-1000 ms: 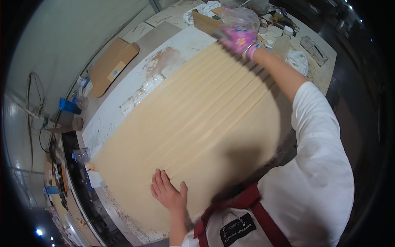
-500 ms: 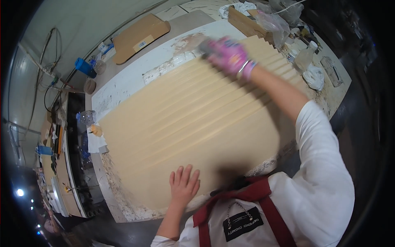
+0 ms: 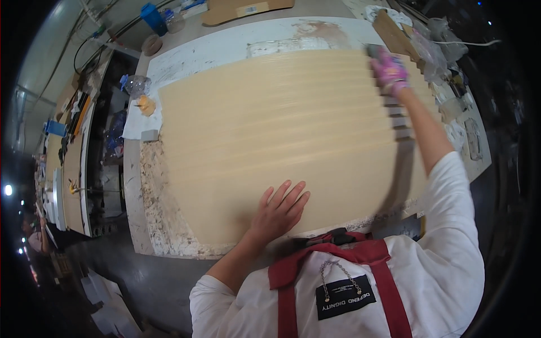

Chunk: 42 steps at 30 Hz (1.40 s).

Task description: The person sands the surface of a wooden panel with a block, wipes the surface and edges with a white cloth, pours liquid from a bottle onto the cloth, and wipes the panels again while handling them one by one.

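Note:
A broad beige panel (image 3: 265, 129) with long parallel ridges lies on the worktable in front of me. Flat on its near, smooth part rests my left hand (image 3: 280, 209), bare, with the fingers spread. My right hand (image 3: 390, 73), in a pink patterned glove, is at the panel's far right, on the ridges near the stepped right edge. Its fingers are closed on a grey block (image 3: 373, 52), which is partly blurred and held against the surface. A shadow of the right arm falls across the ridges.
Left of the panel are a clear bottle (image 3: 137, 84), an orange-yellow lump (image 3: 146, 105) on white paper and a small grey block (image 3: 150, 135). A blue cup (image 3: 153, 18) and cardboard (image 3: 248, 11) stand behind. Plastic bags (image 3: 431, 62) and a wooden board (image 3: 397, 35) crowd the far right.
My right hand has swept rightward along the far ridges with the grey block. The view has shifted and turned; my left hand still lies flat on the panel's near part.

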Tool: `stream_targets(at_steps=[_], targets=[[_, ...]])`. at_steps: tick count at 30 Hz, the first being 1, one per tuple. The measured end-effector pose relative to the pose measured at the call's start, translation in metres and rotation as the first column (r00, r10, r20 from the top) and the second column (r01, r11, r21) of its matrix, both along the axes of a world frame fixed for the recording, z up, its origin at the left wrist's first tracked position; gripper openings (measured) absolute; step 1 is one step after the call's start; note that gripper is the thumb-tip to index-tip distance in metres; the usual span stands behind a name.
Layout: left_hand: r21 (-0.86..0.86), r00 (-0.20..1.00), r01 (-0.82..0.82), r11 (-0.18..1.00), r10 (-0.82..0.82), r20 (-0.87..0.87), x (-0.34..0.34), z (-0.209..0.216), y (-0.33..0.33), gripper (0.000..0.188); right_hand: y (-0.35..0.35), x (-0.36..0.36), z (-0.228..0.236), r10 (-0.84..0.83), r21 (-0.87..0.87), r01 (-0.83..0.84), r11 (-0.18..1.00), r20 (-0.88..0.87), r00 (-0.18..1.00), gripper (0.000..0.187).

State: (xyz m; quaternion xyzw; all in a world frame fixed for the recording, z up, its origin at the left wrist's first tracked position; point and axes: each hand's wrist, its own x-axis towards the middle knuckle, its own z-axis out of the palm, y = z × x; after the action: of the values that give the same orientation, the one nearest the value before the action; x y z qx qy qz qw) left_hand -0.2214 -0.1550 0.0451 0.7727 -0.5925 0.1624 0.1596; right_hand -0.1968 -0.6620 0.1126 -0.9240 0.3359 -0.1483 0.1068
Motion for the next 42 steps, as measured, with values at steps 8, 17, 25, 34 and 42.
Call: stream_targets(at_steps=[8, 17, 25, 34, 42], targets=[[-0.113, 0.999, 0.054, 0.992, -0.054, -0.004, 0.005, -0.003, -0.006, 0.028, 0.407, 0.100, 0.033, 0.842, 0.075, -0.872, 0.484, 0.233, 0.487, 0.054], [-0.323, 0.967, 0.008, 0.946, -0.090, -0.240, 0.019, 0.066, 0.022, 0.053, 0.256, -0.068, 0.049, 0.686, 0.001, -0.699, 0.715, 0.191, 0.702, 0.084], [0.095, 0.861, 0.352, 0.931, -0.282, -0.424, 0.036, 0.106, -0.064, 0.074, 0.266, -0.152, 0.055, 0.698, 0.103, -0.709, 0.697, 0.125, 0.705, 0.087], [0.064, 0.956, -0.260, 0.963, 0.266, -0.124, 0.047, 0.070, 0.001, 0.058, 0.136, -0.165, 0.003, 0.202, -0.251, -0.177, 0.952, 0.075, 0.977, 0.050], [-0.094, 0.729, -0.684, 0.723, 0.682, -0.059, 0.106, 0.110, 0.050, 0.052, 0.119, -0.169, -0.024, 0.263, -0.338, -0.169, 0.926, 0.255, 0.930, 0.037]])
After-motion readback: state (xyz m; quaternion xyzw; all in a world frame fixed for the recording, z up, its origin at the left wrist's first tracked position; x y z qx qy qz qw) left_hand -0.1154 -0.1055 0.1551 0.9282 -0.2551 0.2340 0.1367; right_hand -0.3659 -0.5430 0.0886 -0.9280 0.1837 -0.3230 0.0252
